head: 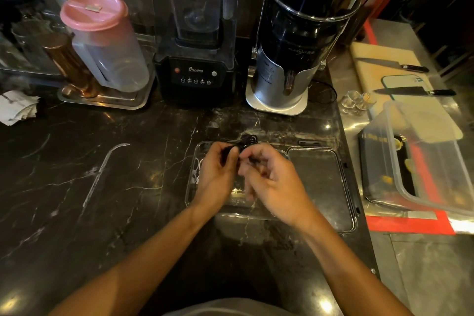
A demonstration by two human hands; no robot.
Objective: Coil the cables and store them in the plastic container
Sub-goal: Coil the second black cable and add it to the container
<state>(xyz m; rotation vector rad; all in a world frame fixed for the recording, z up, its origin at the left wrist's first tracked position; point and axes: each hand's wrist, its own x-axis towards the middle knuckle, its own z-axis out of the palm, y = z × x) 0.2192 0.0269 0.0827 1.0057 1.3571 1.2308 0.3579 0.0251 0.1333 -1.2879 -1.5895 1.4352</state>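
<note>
Dark marble counter (102, 200) fills most of the frame. At its centre a bundled black cable (242, 145) is held above the clear plastic container (191, 187): the left hand (218, 174) grips the coil in curled fingers, the right hand (272, 179) pinches at it just beside. White cable (197, 169) lies inside the container; its lid (320, 182) rests open to the right. Blender (195, 59) and pink-lidded jug (102, 41) stand across the upper frame.

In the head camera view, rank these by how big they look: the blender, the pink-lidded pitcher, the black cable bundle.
Blender, largest.
Pink-lidded pitcher, second.
Black cable bundle, smallest, partly hidden by the left hand.
</note>
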